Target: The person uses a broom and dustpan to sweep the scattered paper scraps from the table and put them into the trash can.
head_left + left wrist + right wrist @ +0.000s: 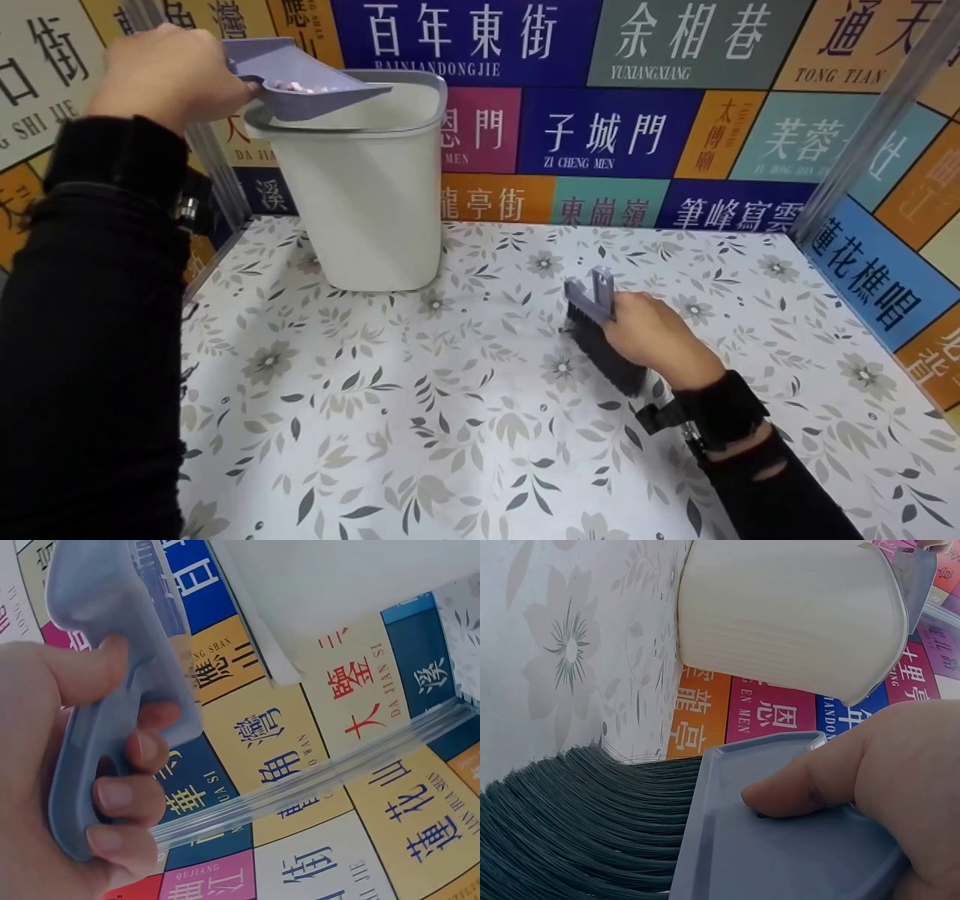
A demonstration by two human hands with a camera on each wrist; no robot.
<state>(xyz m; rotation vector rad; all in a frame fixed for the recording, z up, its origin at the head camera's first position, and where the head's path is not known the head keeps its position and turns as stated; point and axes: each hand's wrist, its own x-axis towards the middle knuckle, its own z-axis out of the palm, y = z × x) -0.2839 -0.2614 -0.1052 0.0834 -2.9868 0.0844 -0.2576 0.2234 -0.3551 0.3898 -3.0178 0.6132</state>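
My left hand (169,75) grips a grey-blue dustpan (300,109) by its handle, the fingers curled through it in the left wrist view. Small pinkish bits (292,87) lie in the pan, whose front lip reaches over the mouth of a white waste bin (367,195). The bin stands upright at the back left of the table, its inside mostly hidden. At the right, my right hand (652,337) holds a hand brush (592,296) with a grey-blue body and dark bristles (607,817). The thumb presses on the brush body, and the bristles are low at the tabletop.
A white tabletop (465,360) with a grey leaf and flower pattern lies under both hands. Behind it rises a wall (622,52) of coloured panels with Chinese lettering. Clear upright strips (855,120) mark the back corners.
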